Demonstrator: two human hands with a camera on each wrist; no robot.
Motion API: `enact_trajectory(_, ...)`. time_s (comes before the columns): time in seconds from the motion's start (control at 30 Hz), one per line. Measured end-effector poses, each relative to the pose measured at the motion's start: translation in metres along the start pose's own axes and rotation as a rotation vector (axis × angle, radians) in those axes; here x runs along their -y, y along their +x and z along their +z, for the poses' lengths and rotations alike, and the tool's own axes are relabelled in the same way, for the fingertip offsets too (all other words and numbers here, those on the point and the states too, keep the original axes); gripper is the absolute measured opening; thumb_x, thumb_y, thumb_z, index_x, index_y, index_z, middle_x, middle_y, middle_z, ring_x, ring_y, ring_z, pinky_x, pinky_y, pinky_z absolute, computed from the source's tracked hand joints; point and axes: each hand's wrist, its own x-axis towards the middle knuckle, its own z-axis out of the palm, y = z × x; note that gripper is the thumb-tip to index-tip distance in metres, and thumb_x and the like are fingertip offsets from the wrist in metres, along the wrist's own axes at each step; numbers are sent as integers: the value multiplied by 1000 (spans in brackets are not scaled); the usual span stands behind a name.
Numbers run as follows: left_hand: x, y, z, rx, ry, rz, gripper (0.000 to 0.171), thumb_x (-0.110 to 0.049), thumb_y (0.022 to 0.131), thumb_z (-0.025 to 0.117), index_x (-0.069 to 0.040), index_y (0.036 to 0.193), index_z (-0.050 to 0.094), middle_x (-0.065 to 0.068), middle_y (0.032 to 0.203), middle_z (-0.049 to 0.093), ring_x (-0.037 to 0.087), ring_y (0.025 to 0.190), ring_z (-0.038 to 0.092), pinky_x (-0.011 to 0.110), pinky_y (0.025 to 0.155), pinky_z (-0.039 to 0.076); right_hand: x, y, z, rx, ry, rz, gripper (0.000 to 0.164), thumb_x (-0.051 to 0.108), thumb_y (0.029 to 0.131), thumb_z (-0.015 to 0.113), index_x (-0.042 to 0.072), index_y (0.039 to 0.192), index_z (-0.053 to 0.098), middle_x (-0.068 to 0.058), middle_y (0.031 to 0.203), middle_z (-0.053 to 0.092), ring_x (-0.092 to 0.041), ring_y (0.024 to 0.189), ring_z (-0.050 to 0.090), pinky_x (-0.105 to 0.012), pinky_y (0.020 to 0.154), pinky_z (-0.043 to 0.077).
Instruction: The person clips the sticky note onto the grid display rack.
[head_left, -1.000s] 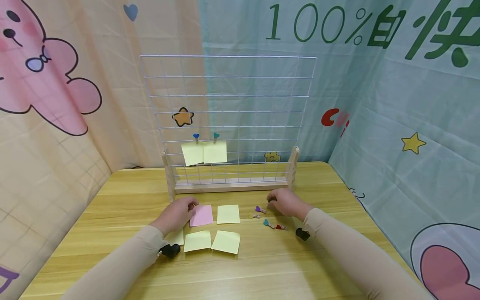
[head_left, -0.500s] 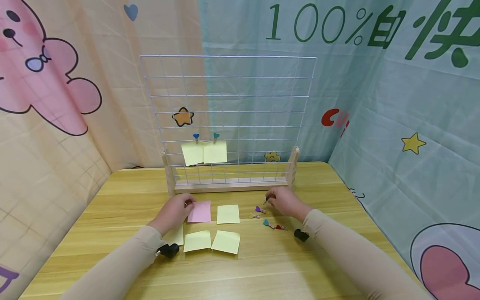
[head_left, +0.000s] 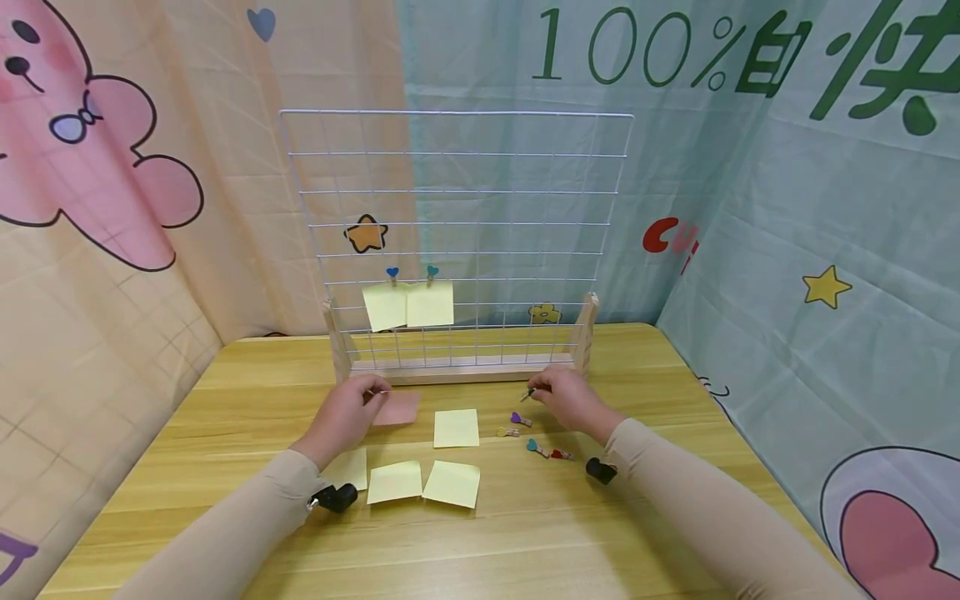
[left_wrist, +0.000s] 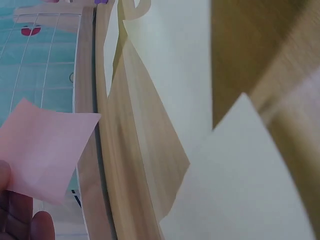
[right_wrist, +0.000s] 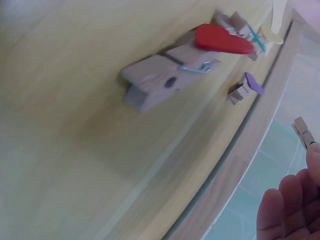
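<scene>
My left hand [head_left: 348,417] pinches a pink sticky note [head_left: 399,407] by its edge, lifted off the table; in the left wrist view the note [left_wrist: 47,150] stands out past the fingertips. My right hand [head_left: 570,398] pinches a small wooden clothespin [right_wrist: 303,131] between thumb and finger, its decorated end hidden in the grip. Near that hand lie loose heart-topped clothespins: purple [head_left: 519,419], yellow [head_left: 507,432], blue [head_left: 537,448] and red [right_wrist: 222,40]. Pale yellow sticky notes [head_left: 456,428] lie to the right of and below the pink one, one partly behind the left wrist.
A white wire grid [head_left: 465,192] stands in a wooden base [head_left: 465,375] at the table's back. Two yellow notes [head_left: 430,303] hang on it from a blue and a teal heart clothespin [head_left: 432,272]. Printed curtains [head_left: 810,208] enclose the wooden table [head_left: 570,533].
My left hand has raised the pink note and moved it towards the grid, tilting it. The right hand has shifted slightly forward and left, and its clothespin now shows at the fingertips.
</scene>
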Motion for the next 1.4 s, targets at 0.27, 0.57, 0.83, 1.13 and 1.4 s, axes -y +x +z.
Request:
enact_trajectory(0.27,-11,0,-5,-45,-56,17,13,-12,105,63,-7,109,75,10,108,72,21,91,63,37,79,55,3,0,-3,-38,23,-23,11,11,102,69,7,106,78,-5,103,70,-16,91,63,-36,82,58)
enact_trajectory(0.57,-19,2,-6,-71,-117,26,11,-12,106,64,-7,110,72,8,103,72,18,86,62,27,72,53,9,0,-6,-62,15,-54,13,13,103,69,10,109,79,-4,106,72,-15,90,64,-33,78,57)
enact_trajectory(0.83,-25,4,-6,-117,-175,24,6,-11,105,65,-6,109,64,9,98,70,16,82,59,23,68,51,15,-1,-12,-65,47,-61,13,12,103,68,10,108,79,-5,107,72,-15,88,63,-33,77,57)
enact_trajectory(1.13,-32,7,-7,-155,-176,66,5,-12,107,62,-7,106,64,8,94,69,18,80,59,24,64,49,20,0,-16,-77,88,-44,15,10,103,67,8,112,79,-8,111,73,-15,91,65,-34,80,60)
enact_trajectory(1.4,-39,9,-10,-166,-192,71,5,-6,105,61,-7,101,65,11,95,70,19,81,59,24,66,49,24,0,-19,-95,134,-41,15,9,103,68,6,112,79,-10,111,74,-19,96,70,-37,85,62)
